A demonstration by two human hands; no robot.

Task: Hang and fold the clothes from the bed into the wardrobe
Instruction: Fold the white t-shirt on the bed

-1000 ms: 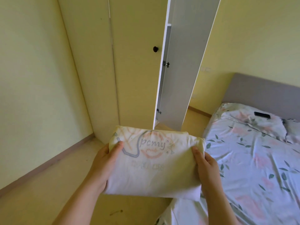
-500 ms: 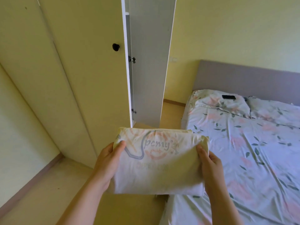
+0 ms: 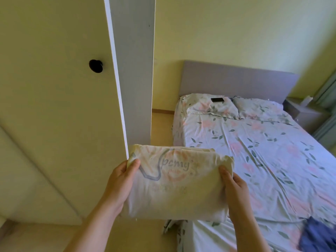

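Observation:
A folded white T-shirt (image 3: 174,182) with a faded print is held flat in front of me. My left hand (image 3: 120,182) grips its left edge, thumb on top. My right hand (image 3: 234,188) grips its right edge the same way. The wardrobe (image 3: 54,106) fills the left side, cream doors with a black knob (image 3: 95,66). One door (image 3: 134,70) stands open edge-on just beyond the shirt; the inside is hidden. The bed (image 3: 254,151) with floral sheets lies to the right. A dark blue garment (image 3: 316,235) lies at its near right corner.
A dark phone (image 3: 217,100) rests on the left pillow. The grey headboard (image 3: 236,79) stands against the far wall, with a bedside table (image 3: 305,111) at the right. A strip of wooden floor (image 3: 161,128) runs between wardrobe and bed.
My view has swung right and closer to the wardrobe; the open door now sits straight ahead of the shirt. Both hands keep the same hold on the folded T-shirt.

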